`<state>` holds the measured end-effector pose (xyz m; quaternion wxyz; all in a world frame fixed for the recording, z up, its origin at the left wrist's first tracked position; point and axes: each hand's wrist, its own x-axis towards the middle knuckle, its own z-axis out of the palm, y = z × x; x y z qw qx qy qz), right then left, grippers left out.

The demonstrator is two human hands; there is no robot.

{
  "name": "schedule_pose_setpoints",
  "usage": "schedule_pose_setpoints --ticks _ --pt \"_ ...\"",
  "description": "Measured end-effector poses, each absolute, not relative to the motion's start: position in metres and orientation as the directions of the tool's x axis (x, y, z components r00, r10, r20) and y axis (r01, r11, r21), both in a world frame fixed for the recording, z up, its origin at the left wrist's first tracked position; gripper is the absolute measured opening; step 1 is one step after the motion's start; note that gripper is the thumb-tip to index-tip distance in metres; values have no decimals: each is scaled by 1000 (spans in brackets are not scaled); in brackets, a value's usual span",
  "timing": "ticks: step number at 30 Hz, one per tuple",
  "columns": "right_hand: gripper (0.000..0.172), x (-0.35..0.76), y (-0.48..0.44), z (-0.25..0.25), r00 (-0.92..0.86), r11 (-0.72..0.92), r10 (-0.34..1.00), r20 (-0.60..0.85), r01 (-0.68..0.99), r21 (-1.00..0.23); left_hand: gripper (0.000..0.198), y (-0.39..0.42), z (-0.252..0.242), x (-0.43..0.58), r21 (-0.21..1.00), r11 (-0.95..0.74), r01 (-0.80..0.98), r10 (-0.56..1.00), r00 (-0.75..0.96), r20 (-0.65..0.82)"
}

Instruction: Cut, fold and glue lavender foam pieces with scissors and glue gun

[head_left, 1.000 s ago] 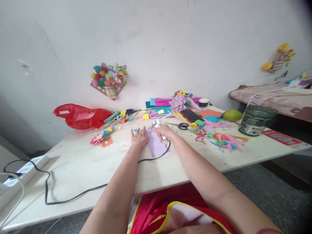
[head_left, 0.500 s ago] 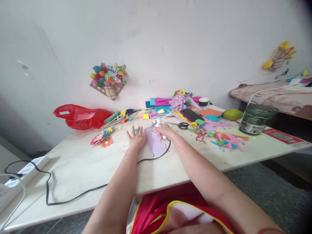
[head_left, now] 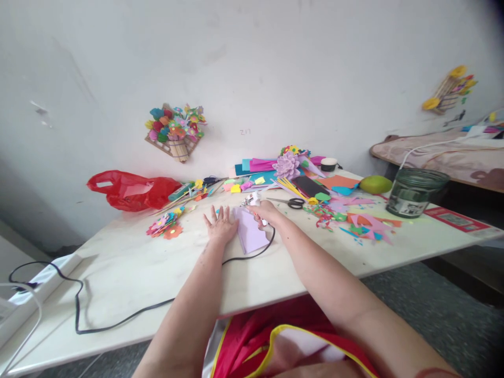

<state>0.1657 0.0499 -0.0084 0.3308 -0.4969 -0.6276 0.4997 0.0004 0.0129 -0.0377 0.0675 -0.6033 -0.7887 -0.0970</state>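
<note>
My left hand (head_left: 220,227) lies flat on the white table (head_left: 129,273), fingers spread, touching the left edge of a folded lilac paper sheet (head_left: 251,235). My right hand (head_left: 266,211) is closed around a small white glue gun (head_left: 254,200), whose tip points at the sheet's far edge. The gun's black cord (head_left: 118,317) runs from the hand, around the sheet and off to the left across the table.
A red plastic bag (head_left: 132,189), paper flowers (head_left: 165,224), coloured sheets (head_left: 258,165), scissors (head_left: 293,202), a black phone (head_left: 309,185), a green fruit (head_left: 376,185) and a glass jar (head_left: 416,193) crowd the far side. Paper scraps (head_left: 364,224) lie right. A wall bouquet (head_left: 176,128) hangs behind.
My left hand's fingers have spread apart and the hand has shifted slightly left off the lilac sheet. The right hand and glue gun have stayed in place.
</note>
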Motion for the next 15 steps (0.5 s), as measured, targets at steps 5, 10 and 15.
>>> schedule_pose_setpoints --ticks 5,10,15 --pt "33 165 51 -8 -289 72 957 -11 275 -959 56 8 -34 1 117 218 969 914 -245 322" --pt "34 166 54 -8 -266 108 963 35 267 -957 58 7 -34 3 95 202 975 952 -218 216" --pt "38 166 57 -10 -202 105 978 51 268 -958 65 8 -33 5 79 255 964 946 -266 187"
